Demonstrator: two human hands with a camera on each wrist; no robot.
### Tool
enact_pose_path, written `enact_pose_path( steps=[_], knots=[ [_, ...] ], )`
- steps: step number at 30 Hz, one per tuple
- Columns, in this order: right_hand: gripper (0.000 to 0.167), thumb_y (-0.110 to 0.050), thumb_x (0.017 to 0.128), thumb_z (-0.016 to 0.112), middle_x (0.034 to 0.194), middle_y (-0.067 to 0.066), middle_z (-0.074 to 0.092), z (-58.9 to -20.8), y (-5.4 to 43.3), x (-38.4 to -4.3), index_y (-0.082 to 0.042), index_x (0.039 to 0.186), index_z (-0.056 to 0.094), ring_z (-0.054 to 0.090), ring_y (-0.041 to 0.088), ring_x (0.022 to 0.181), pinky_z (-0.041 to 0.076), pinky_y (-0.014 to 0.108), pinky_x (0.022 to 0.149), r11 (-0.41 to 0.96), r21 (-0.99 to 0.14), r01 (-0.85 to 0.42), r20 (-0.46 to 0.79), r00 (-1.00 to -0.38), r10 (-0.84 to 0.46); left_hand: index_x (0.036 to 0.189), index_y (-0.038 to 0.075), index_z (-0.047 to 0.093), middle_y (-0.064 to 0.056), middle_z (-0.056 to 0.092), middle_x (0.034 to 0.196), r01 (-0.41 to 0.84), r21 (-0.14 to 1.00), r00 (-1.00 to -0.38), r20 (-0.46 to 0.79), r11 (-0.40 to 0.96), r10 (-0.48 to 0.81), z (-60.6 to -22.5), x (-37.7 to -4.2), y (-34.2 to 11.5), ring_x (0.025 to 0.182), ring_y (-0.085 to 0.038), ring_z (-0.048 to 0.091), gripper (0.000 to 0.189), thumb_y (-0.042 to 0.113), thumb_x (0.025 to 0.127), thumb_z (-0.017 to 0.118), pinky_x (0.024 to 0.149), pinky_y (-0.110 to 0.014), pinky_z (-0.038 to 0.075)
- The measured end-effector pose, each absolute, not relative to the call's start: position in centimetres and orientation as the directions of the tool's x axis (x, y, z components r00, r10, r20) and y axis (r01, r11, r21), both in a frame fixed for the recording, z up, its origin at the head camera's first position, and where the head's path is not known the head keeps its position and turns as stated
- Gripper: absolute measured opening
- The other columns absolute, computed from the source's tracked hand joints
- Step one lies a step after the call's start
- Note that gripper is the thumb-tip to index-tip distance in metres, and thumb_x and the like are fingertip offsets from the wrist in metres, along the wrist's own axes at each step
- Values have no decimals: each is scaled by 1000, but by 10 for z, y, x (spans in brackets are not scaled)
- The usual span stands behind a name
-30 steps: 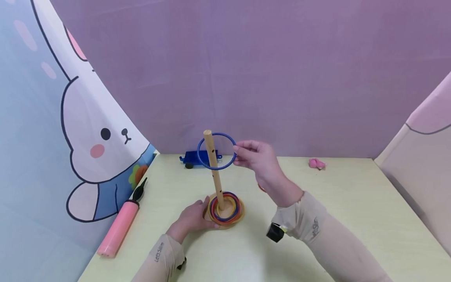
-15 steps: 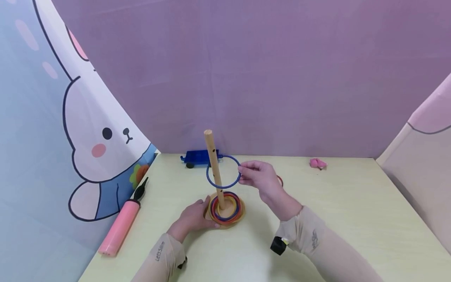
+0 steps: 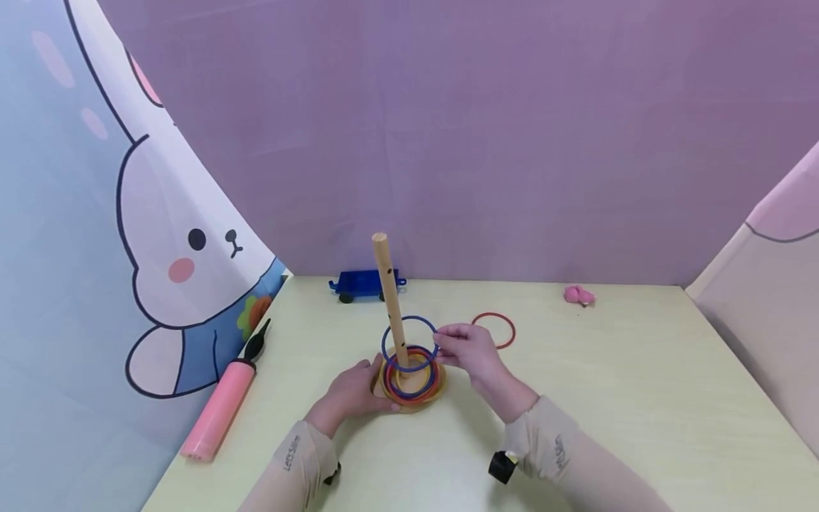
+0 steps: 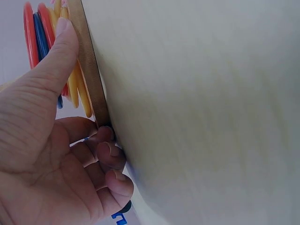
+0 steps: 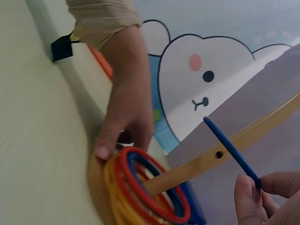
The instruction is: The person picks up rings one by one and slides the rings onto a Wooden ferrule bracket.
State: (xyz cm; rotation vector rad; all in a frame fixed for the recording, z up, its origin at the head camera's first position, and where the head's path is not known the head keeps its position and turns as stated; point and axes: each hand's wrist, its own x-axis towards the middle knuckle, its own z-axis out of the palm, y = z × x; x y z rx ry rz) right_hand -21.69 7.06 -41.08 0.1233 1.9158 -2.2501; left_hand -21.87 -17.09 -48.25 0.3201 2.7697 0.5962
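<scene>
A wooden peg (image 3: 387, 270) with small dark holes rises from a round wooden base (image 4: 92, 75), leaning slightly in the head view. Several red, blue and yellow rings (image 5: 124, 164) lie stacked round its foot. My left hand (image 3: 352, 391) grips the base at its left side, thumb over the top and fingers curled at the rim. Between thumb and fingertips my right hand (image 3: 470, 352) pinches a blue ring (image 3: 419, 318) by its right edge. That ring encircles the lower peg, tilted, just above the stack; in the right wrist view it appears edge-on.
A red ring (image 3: 494, 313) lies on the table behind my right hand. At the back stands a blue toy wagon (image 3: 360, 284), with a small pink object (image 3: 579, 295) farther right. A pink hand pump (image 3: 220, 412) lies along the left edge.
My right hand has lowered the blue ring down the peg, from near its top to just above the stack. The red ring on the table has come into fuller view. My left hand stays put.
</scene>
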Motion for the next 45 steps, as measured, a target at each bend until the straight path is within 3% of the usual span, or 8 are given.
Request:
enact_pose_path(
  steps=[14, 25, 31, 45],
  knots=[
    [17, 6, 88, 65, 86, 21, 67, -449, 62, -213, 15, 102, 64, 63, 13, 57, 58, 26, 59, -129, -971, 200, -194, -979, -63, 152, 7, 32, -25, 52, 134, 195, 417, -932, -205, 888, 301, -490, -222, -173, 117, -40, 55, 111, 60, 68, 81, 98, -54, 45],
    [16, 7, 87, 65, 83, 22, 67, -459, 67, -218, 15, 101, 64, 64, 16, 58, 60, 34, 64, -116, -973, 199, -195, -980, -46, 150, 3, 34, -26, 53, 132, 229, 399, -930, -178, 888, 321, -490, -225, -173, 114, -40, 57, 111, 58, 67, 83, 95, -52, 47],
    [15, 5, 87, 66, 89, 24, 66, -463, 77, -219, 13, 100, 65, 67, 23, 64, 60, 38, 66, -95, -979, 183, -183, -983, -2, 150, 3, 34, -25, 53, 132, 234, 398, -932, -167, 887, 321, -491, -224, -173, 114, -40, 57, 109, 55, 67, 84, 94, -52, 47],
    [22, 4, 91, 62, 91, 17, 68, -471, 130, -231, 17, 108, 62, 66, 16, 64, 59, 28, 63, -69, -982, 173, -180, -978, 101, 150, 3, 35, -26, 54, 131, 241, 389, -933, -160, 889, 323, -490, -222, -173, 112, -40, 58, 110, 54, 67, 84, 93, -52, 48]
  ],
)
